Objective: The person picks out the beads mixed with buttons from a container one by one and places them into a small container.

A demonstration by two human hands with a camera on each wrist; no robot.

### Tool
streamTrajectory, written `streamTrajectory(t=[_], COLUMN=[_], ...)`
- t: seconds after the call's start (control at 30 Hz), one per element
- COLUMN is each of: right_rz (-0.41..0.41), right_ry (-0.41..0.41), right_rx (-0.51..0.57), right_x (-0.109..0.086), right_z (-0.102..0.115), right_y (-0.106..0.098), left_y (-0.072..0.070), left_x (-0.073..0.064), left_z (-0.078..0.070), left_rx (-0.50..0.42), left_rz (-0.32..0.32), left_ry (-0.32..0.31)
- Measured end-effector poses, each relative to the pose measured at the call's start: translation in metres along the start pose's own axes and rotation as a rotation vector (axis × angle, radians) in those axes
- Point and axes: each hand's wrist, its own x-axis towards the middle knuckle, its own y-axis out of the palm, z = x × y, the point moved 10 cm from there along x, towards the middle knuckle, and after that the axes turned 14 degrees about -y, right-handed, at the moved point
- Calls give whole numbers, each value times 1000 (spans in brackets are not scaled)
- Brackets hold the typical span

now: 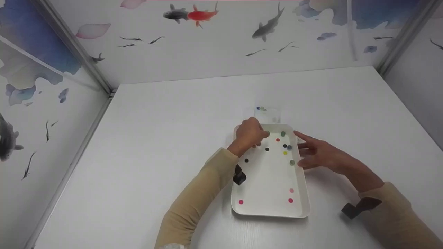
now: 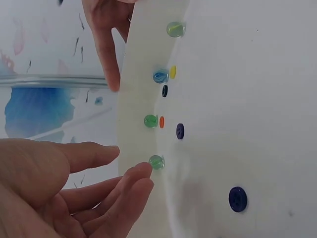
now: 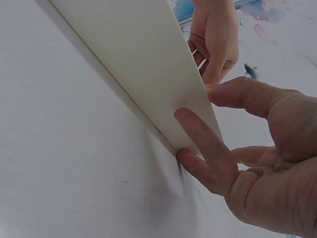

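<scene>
A white rectangular tray (image 1: 266,183) holds several glass marbles and small coloured buttons. My left hand (image 1: 250,133) reaches over its far left part. In the left wrist view, a fingertip is right at a green marble (image 2: 156,162) by the far wall, with the thumb (image 2: 106,154) apart from it. My right hand (image 1: 323,155) is at the tray's right side, its spread fingers (image 3: 205,139) against the outer wall and rim. Near that side lie a blue marble (image 2: 160,76), a yellow button (image 2: 173,72) and another green marble (image 2: 150,121).
Just beyond the tray stands a clear container (image 1: 271,116) with a few blue and green pieces in it. Pink buttons, one of them at the near right (image 1: 290,200), lie in the tray. Printed panels (image 1: 221,41) wall in the white table (image 1: 145,138).
</scene>
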Motion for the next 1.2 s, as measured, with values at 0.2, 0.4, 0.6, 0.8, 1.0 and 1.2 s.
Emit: streamTrajectory(t=[0.2, 0.4, 0.6, 0.8, 1.0, 1.2], right_rz=[1, 5, 10, 7, 6, 9], right_ry=[0, 0, -8, -20, -16, -15], right_rx=[-19, -24, -9, -20, -15, 14], right_x=[0, -1, -2, -1, -2, -1], right_z=[0, -1, -2, -2, -3, -1], right_y=[-2, -3, -1, 0, 0, 1], left_y=[3, 11, 16, 17, 19, 20], left_x=[7, 14, 16, 16, 20, 22], left_z=[-3, -3, -5, -6, -6, -6], left_rx=[23, 18, 3, -4, -8, -16], left_rz=[-38, -29, -41, -78, -86, -78], left_ry=[6, -5, -3, 8, 8, -11])
